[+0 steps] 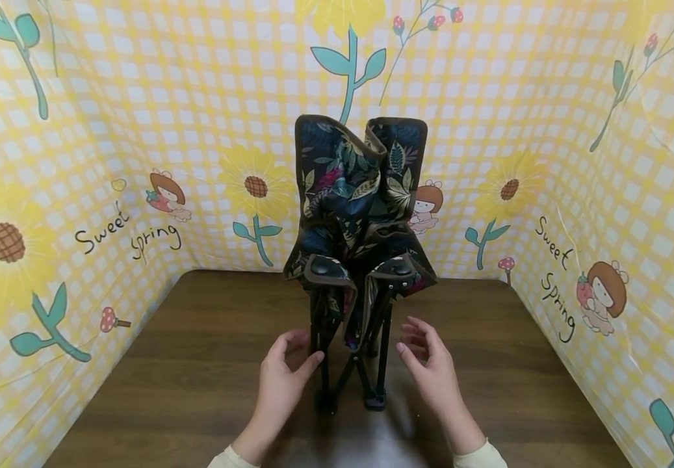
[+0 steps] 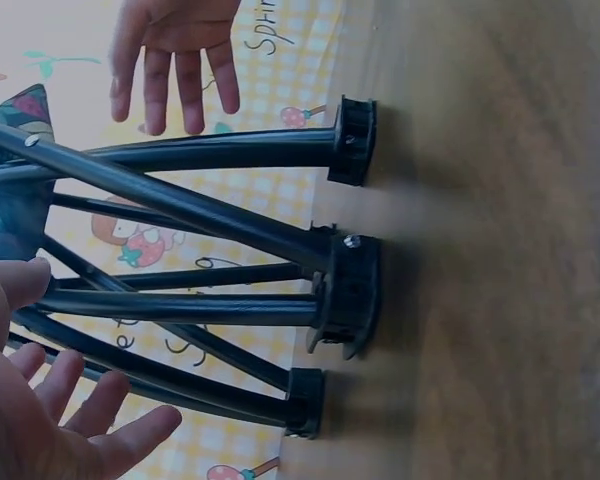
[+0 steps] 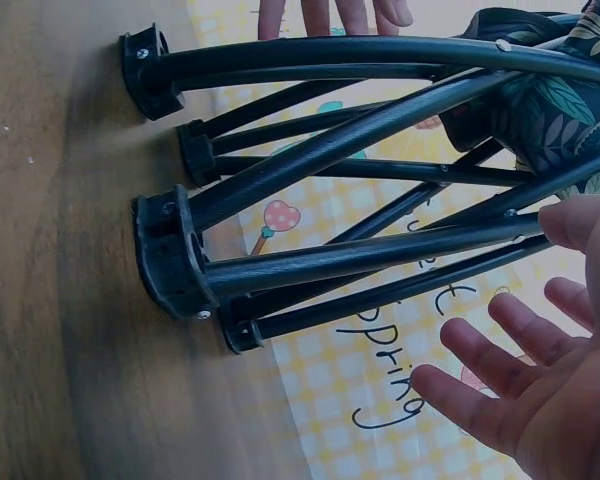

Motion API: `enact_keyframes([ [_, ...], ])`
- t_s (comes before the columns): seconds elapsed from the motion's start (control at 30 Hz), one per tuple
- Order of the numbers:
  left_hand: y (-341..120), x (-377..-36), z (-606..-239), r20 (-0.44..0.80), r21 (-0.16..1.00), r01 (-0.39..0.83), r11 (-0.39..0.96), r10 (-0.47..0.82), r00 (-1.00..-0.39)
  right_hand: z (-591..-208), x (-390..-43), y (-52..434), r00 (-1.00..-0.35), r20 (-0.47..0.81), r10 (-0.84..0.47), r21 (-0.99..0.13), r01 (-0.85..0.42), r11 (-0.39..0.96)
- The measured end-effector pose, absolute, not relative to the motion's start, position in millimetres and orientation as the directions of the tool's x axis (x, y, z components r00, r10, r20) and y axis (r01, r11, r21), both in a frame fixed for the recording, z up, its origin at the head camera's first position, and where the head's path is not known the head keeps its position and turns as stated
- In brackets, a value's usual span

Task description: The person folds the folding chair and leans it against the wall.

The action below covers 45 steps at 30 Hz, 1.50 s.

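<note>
Here the left hand (image 1: 281,377) hovers with fingers spread and loosely bent, its thumb tip at the chair's (image 1: 360,214) left leg, gripping nothing. Between the hands the folded chair stands upright at mid surface (image 1: 196,364), its leaf-print fabric bunched above crossed black legs (image 2: 180,305) whose feet (image 2: 350,295) rest on the wood. Just right of the legs, the right hand (image 1: 430,370) is also spread and apart from them, holding nothing

Left hand (image 1: 281,377), right hand (image 1: 430,370) apart, fingers spread, holding nothing.
</note>
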<state>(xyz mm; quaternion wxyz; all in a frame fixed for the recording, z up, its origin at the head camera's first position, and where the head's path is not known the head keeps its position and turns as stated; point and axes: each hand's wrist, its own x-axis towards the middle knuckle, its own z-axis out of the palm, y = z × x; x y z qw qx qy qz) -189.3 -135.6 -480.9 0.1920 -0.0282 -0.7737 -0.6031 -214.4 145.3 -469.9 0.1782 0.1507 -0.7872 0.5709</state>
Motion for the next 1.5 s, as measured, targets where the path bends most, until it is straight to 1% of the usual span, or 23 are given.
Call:
enact_keyframes([
  [0.07, -135, -189, -483, 0.323, 0.929, 0.274, 0.248, -0.188, -0.927, -471, -214, 144, -0.895, 0.443, -0.041, -0.85, -0.435, 0.296],
  [0.33, -132, -188, -489, 0.317, 0.924, 0.266, 0.273, -0.162, -0.935, -479, -214, 142, -0.923, 0.382, -0.057, -0.883, -0.382, 0.271],
  [0.83, -133, -193, -498, 0.267, 0.944, 0.23, 0.237, -0.135, -0.954, -488, -214, 134, -0.955, 0.285, -0.08, -0.92, -0.296, 0.255],
  [1.1, -131, -193, -500, 0.243, 0.959, 0.222, 0.179, -0.11, -0.964, -496, -215, 131, -0.965, 0.249, -0.078, -0.928, -0.261, 0.265],
  [1.37, -130, -194, -506, 0.238, 0.959, 0.221, 0.179, -0.083, -0.968, -497, -215, 128, -0.98, 0.174, -0.091, -0.969, -0.187, 0.162],
  [1.5, -130, -194, -509, 0.238, 0.958, 0.222, 0.18, -0.072, -0.969, -502, -217, 126, -0.982, 0.164, -0.09, -0.972, -0.176, 0.157],
])
